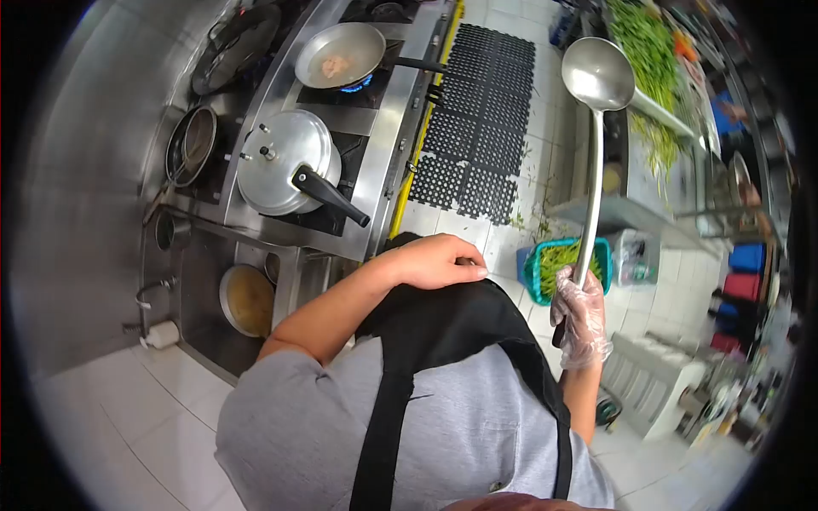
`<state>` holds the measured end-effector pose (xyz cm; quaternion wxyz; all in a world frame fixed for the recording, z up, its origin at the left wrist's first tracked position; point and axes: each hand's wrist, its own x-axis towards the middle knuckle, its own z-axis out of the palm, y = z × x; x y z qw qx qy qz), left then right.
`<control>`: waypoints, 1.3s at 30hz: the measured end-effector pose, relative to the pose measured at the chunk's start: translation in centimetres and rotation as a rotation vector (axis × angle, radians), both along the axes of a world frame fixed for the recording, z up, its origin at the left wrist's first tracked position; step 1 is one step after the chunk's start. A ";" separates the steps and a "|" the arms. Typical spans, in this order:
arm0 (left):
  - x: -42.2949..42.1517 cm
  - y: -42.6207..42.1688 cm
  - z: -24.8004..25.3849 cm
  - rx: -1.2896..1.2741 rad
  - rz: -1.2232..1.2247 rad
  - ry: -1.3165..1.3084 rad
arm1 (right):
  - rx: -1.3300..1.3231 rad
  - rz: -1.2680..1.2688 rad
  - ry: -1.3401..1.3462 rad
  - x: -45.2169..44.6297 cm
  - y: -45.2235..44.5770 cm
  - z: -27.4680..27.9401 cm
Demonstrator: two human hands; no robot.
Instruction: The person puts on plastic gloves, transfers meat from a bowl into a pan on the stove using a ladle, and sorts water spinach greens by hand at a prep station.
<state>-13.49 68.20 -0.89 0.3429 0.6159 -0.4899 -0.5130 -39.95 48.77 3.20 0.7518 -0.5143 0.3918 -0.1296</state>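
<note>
My right hand (581,317), in a clear plastic glove, is closed around the lower handle of a metal ladle (594,179). The ladle points away from me with its bowl at the top, and no food shows in the bowl. Bare and loosely bent, my left hand (443,260) rests in front of my black apron (452,317); a gap shows between thumb and fingers, and I see nothing in it. Closest to that hand on the stove is a silver pressure cooker (281,157) with a black handle. Beyond it, a frying pan (362,43) holds a little pinkish food over a blue flame.
At left, a sink (204,281) contains a pan with brownish liquid (247,298). Other pans (189,145) sit behind the cooker. A black rubber mat (477,111) covers the aisle floor. Leafy greens (643,60) lie on the right counter; a teal basket (534,277) stands below.
</note>
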 end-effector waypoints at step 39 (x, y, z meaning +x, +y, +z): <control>38.2 -35.8 -15.1 -0.387 2.343 0.973 | 0.115 1.694 0.272 80.7 -42.2 1.7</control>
